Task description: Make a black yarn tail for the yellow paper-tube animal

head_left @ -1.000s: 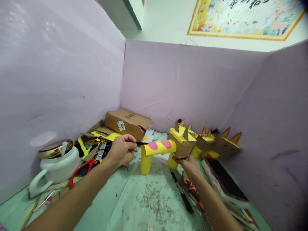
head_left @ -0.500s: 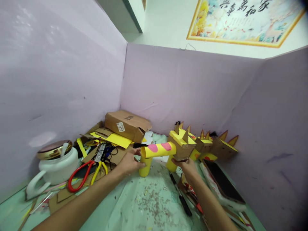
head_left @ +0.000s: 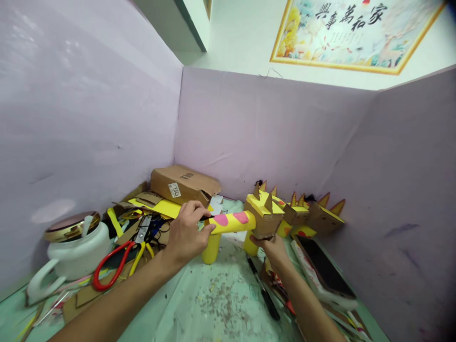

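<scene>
Left hand (head_left: pixel 187 232) pinches the black tail at the rear end of the yellow cardboard animal (head_left: pixel 242 223), fingers closed on it; right hand (head_left: pixel 272 244) grips under its brown head. It stands on two yellow legs on the tabletop (head_left: pixel 213 304). Behind it, one shut cardboard box (head_left: pixel 183 184); far left, one white lidded pot (head_left: pixel 73 247); one pair of red-handled scissors (head_left: pixel 110 263).

Both forearms bare, no sleeves or rings visible, though edges blur.

A white kettle (head_left: pixel 71 249), red-handled scissors (head_left: pixel 110 266) and a cardboard box (head_left: pixel 183 183) lie left.
</scene>
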`<state>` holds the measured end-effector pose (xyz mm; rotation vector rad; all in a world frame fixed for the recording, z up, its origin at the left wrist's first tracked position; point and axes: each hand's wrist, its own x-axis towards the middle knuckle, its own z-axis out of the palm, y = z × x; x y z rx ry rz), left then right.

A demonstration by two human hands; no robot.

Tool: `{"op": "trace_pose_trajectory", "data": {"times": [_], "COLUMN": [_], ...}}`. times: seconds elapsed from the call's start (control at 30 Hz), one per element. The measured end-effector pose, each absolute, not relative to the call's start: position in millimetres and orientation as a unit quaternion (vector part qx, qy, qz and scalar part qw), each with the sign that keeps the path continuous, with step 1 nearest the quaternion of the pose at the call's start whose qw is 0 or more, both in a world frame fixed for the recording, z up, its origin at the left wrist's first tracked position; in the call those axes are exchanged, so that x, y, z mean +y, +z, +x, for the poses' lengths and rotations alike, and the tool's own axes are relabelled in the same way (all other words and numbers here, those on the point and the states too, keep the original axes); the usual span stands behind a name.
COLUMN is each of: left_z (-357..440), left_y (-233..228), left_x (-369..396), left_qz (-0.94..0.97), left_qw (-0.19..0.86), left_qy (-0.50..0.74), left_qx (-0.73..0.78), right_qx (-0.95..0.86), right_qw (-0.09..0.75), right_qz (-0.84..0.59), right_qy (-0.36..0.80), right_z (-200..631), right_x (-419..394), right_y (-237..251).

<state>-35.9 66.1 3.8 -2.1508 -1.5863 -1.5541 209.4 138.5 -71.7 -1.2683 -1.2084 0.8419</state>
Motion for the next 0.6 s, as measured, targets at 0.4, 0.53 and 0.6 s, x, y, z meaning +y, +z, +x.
{"op": "trace_pose_trajectory", "data": {"times": [0.4,0.53,0.6], "left_z": [-39,-46,-47], "left_y": [-9,-11,-8], "left_x": [50,51,53], "left_qz": [-0.821,-0.765,-0.746], "left_qw": [0.153,0.175,0.168], "left_qy": [-0.404,-0.494,-0.512], "left_qx": [-0.374,-0.375,-0.39], "right_qx": [-0.513,-0.509,-0.505], "right_qw": [0.567,0.571,0.576], "right_qz": [-0.53,-0.531,-0.53], "right_qy": [0.366,0.365,0.363], "right_z": [211,211,209], "right_x": [141,139,138], "right_y": [-74,-72,-72]}}
